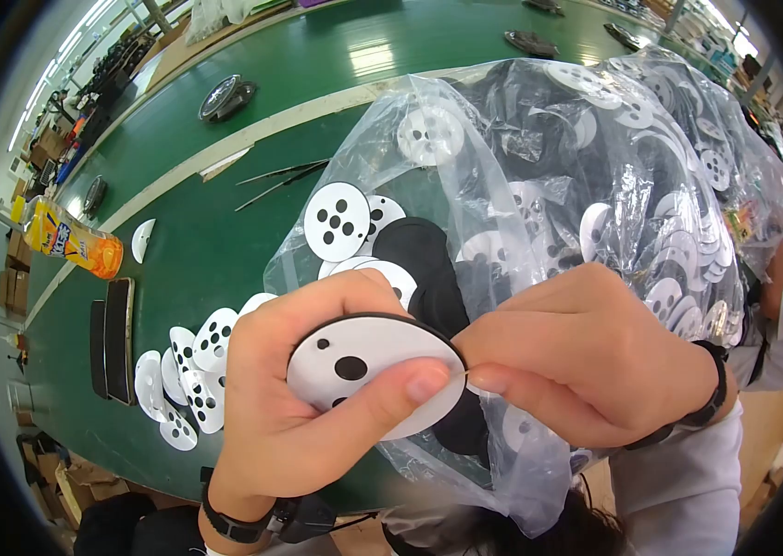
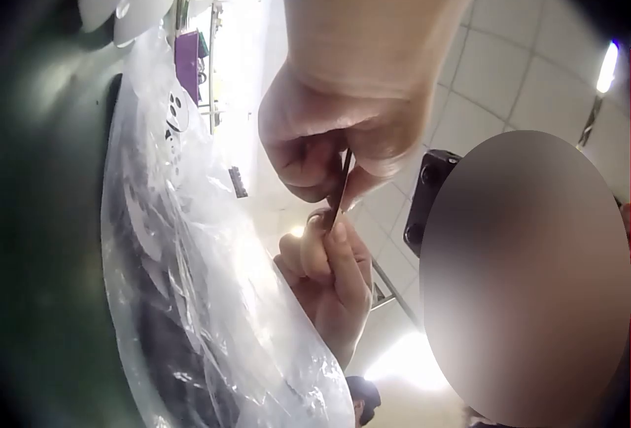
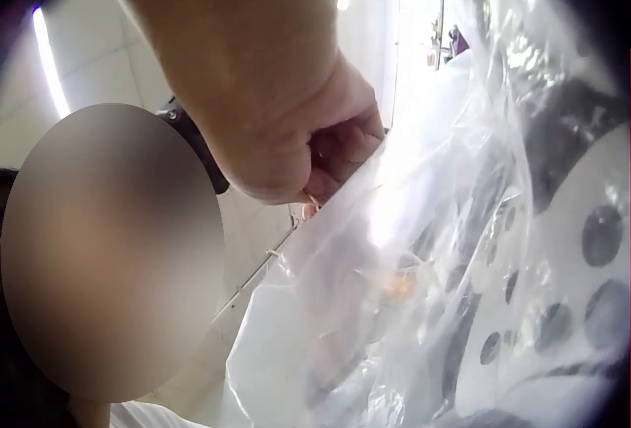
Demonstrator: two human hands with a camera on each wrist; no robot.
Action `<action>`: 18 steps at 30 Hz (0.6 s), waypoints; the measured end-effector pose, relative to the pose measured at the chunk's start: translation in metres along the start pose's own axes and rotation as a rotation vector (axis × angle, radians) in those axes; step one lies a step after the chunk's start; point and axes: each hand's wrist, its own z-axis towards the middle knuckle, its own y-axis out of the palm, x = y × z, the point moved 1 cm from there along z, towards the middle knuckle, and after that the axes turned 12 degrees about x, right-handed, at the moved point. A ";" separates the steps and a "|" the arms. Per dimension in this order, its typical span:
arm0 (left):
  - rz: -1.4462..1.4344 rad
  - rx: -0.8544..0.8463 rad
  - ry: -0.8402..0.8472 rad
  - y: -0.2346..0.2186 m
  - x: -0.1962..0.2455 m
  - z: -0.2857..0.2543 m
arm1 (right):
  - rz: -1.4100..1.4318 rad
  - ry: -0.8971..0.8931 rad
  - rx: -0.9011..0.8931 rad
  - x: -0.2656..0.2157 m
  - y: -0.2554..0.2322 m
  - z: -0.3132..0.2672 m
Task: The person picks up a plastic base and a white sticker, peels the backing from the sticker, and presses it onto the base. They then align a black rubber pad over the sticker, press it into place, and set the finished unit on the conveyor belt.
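In the head view my left hand (image 1: 275,417) grips a white oval pad (image 1: 387,343) with black round spots and a dark rim, the thumb across its white face and the fingers behind. My right hand (image 1: 586,357) pinches at the pad's right edge with thumb and forefinger, close to the left thumb tip. Seen from the left wrist, the pad (image 2: 342,186) is a thin edge between both hands. The right wrist view shows the right hand (image 3: 296,132) with curled fingers, its fingertips partly hidden. Just beyond the hands lie more spotted pads (image 1: 337,222) and black pads (image 1: 410,250).
A large clear plastic bag (image 1: 465,185) full of similar pads fills the right side. Loose pads (image 1: 204,398) lie at left on the green table (image 1: 252,241). Also there are an orange drink bottle (image 1: 76,239), a dark flat case (image 1: 118,341) and tweezers (image 1: 275,183).
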 end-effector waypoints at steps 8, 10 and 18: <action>-0.120 0.004 -0.043 -0.001 0.000 -0.002 | 0.100 -0.002 0.027 -0.001 -0.002 0.003; -0.154 -0.002 -0.068 0.000 -0.001 -0.003 | 0.173 -0.028 0.002 0.001 -0.004 0.003; -0.182 -0.123 -0.090 -0.006 -0.005 0.000 | 0.323 -0.025 -0.050 0.005 -0.003 0.003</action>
